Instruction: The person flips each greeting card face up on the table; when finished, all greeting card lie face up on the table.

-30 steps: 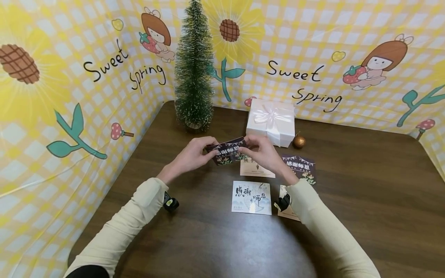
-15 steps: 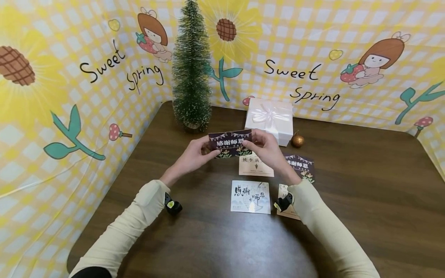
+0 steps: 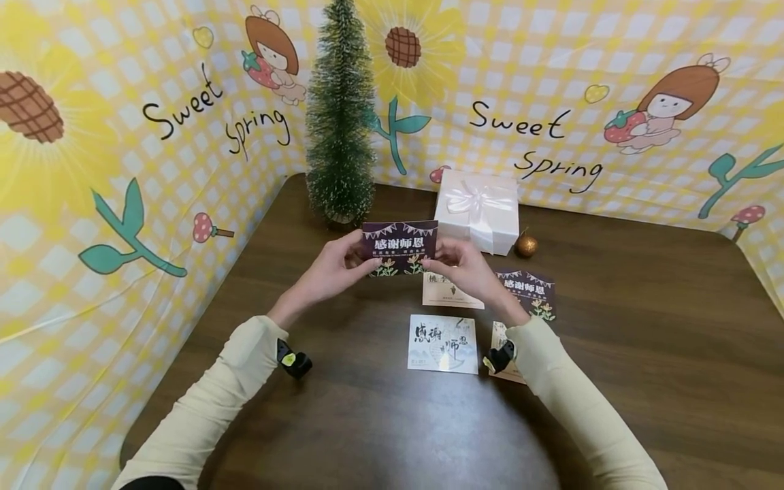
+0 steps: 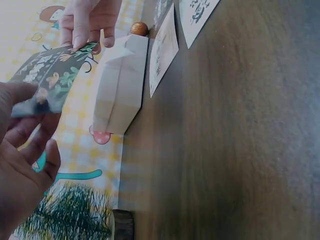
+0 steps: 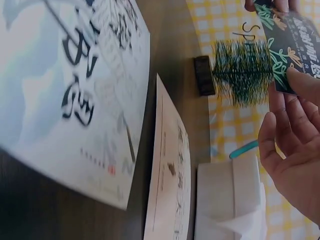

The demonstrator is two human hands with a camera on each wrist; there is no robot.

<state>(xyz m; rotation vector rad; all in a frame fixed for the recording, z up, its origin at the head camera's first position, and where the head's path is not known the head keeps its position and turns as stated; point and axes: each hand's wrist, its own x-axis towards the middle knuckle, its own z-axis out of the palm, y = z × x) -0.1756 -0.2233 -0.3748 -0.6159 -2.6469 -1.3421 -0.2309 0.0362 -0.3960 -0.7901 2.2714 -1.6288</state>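
Both hands hold a dark purple card (image 3: 399, 246) with white lettering and flowers upright above the brown table (image 3: 612, 340). My left hand (image 3: 333, 267) pinches its left edge, and my right hand (image 3: 459, 265) pinches its lower right corner. The same dark card (image 4: 50, 75) shows in the left wrist view between thumb and fingers, and the dark card (image 5: 292, 50) appears at the top right of the right wrist view. Below the hands lie a beige card (image 3: 450, 294), a white card (image 3: 442, 344) with brush lettering and another dark purple card (image 3: 531, 292).
A small green tree (image 3: 340, 116) stands at the back, with a white gift box (image 3: 479, 209) tied with a bow and a small gold ball (image 3: 525, 245) to its right. A further card (image 3: 499, 337) lies partly under my right sleeve. A yellow checked backdrop (image 3: 122, 170) encloses the table.
The dark card has been raised and tipped upright, its printed face now turned toward me. Both hands rose slightly with it.
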